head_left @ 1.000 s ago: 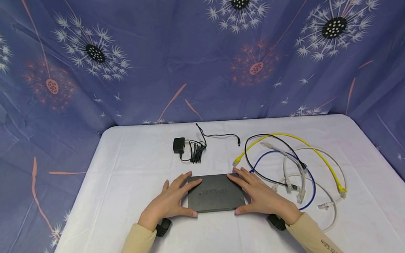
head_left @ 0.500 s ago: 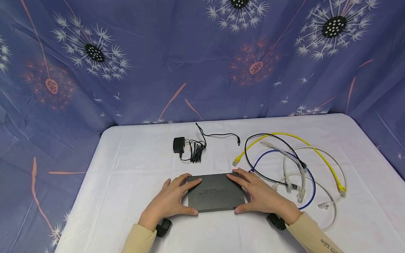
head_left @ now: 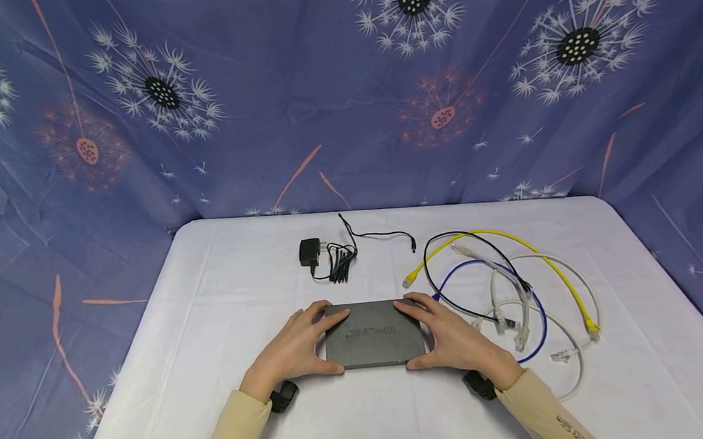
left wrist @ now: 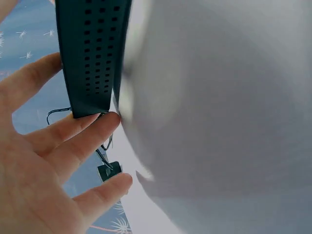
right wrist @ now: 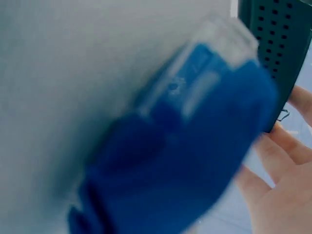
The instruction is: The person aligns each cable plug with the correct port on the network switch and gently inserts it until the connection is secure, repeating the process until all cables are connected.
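Observation:
A flat dark grey network switch (head_left: pixel 375 345) with raised lettering lies on the white table between my hands. My left hand (head_left: pixel 287 348) holds its left end, thumb at the near edge and fingers over the top and far edge. At the opposite end, my right hand (head_left: pixel 450 339) holds it the same way. Vent holes show on the switch's side (left wrist: pixel 97 48) in the left wrist view. A blurred blue cable plug (right wrist: pixel 195 126) with a clear tip fills much of the right wrist view, close to the camera. The switch's ports are hidden.
Beyond the switch lies a black power adapter (head_left: pixel 310 252) with its bundled cord (head_left: pixel 343 265). Right of my right hand, several network cables overlap, among them a yellow cable (head_left: pixel 547 262), a blue cable (head_left: pixel 545 321) and a grey cable (head_left: pixel 582 367). A patterned blue curtain (head_left: pixel 317 98) hangs behind the table.
The fingers of my left hand have drawn in slightly toward the switch, and the right fingertips have shifted a little. The switch and the cables stay where they were.

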Available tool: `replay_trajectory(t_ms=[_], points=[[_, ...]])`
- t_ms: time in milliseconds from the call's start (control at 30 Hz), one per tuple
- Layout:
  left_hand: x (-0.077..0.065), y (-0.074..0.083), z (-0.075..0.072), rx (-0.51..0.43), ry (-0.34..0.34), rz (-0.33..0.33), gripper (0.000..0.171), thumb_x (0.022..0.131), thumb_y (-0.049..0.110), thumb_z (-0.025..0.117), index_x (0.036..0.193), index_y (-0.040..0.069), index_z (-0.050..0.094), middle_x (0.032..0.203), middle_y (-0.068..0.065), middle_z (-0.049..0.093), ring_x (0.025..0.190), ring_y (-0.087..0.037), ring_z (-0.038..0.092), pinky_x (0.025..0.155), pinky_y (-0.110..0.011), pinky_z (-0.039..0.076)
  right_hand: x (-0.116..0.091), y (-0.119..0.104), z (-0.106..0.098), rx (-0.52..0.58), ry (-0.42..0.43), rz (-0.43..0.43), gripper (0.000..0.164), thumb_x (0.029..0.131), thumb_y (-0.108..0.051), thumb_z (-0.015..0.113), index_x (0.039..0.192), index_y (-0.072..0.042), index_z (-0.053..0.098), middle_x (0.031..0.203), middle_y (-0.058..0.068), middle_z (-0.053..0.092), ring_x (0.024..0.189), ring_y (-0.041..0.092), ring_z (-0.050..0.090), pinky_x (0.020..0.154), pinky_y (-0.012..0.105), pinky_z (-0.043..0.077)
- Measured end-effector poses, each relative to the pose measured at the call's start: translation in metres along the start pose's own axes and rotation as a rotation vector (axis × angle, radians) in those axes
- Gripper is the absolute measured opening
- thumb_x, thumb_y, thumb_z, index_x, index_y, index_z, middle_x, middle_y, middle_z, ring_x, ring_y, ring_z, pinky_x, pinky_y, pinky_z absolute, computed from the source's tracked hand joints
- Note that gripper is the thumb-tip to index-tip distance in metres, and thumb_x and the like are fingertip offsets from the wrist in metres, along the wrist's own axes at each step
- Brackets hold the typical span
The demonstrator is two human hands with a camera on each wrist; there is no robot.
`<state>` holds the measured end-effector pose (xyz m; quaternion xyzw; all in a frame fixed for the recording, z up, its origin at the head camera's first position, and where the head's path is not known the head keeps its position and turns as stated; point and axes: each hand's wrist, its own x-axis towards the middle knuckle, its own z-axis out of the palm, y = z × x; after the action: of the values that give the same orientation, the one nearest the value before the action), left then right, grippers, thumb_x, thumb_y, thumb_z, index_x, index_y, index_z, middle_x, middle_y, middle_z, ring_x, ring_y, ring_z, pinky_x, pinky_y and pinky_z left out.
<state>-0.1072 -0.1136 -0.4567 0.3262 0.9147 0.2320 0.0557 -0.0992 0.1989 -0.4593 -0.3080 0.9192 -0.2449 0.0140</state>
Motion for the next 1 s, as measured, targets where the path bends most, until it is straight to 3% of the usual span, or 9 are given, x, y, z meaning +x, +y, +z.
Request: replay_trajectory(t_ms=[200,467,600,867,1000], points=[[-0.002,0.005,-0.005,-0.131,-0.008,-0.034,0.088,0.070,0.042,0.083,0.145,0.020,0.043,0.144,-0.010,0.031,0.105,-0.024,0.053,0.084,-0.041,0.046,-0.003,-0.001,-0.004,0.013,0.026,0.013,0.100,0.063,-0.054,0.084,0.146,-0.020,0.041,0.145,0.008,0.036,0.122,0.032,0.046,0.087,0.049,0.046],[-0.004,0.013,-0.010,-0.311,-0.027,-0.045,0.088,0.075,0.032,0.082,0.149,0.016,0.036,0.146,-0.012,0.021,0.091,-0.016,0.049,0.074,-0.030,0.043,-0.007,-0.005,-0.010,0.075,0.046,0.000,0.098,0.065,-0.048,0.085,0.146,-0.018,0.041,0.144,0.007,0.035,0.127,0.028,0.041,0.091,0.049,0.043],[-0.004,0.017,-0.011,-0.371,-0.006,-0.036,0.088,0.077,0.036,0.080,0.149,0.015,0.034,0.145,-0.011,0.019,0.081,-0.015,0.046,0.068,-0.027,0.042,-0.010,-0.008,-0.010,0.120,0.066,-0.009,0.097,0.066,-0.045,0.086,0.146,-0.016,0.041,0.143,0.010,0.035,0.128,0.025,0.039,0.093,0.048,0.042],[-0.002,0.025,-0.011,-0.414,0.132,-0.051,0.080,0.083,0.045,0.072,0.149,0.021,0.034,0.152,0.003,0.011,0.097,-0.013,0.039,0.070,-0.030,0.042,-0.010,-0.014,-0.012,0.116,0.155,-0.071,0.097,0.067,-0.049,0.084,0.146,-0.015,0.040,0.141,0.013,0.034,0.122,0.024,0.042,0.091,0.046,0.043],[-0.002,0.029,-0.010,-0.424,0.226,-0.060,0.075,0.085,0.038,0.073,0.148,0.021,0.037,0.152,-0.005,0.012,0.099,-0.014,0.041,0.071,-0.032,0.043,-0.010,-0.018,-0.015,0.118,0.185,-0.070,0.098,0.066,-0.045,0.086,0.147,-0.016,0.039,0.142,0.013,0.034,0.123,0.025,0.041,0.092,0.046,0.042]])
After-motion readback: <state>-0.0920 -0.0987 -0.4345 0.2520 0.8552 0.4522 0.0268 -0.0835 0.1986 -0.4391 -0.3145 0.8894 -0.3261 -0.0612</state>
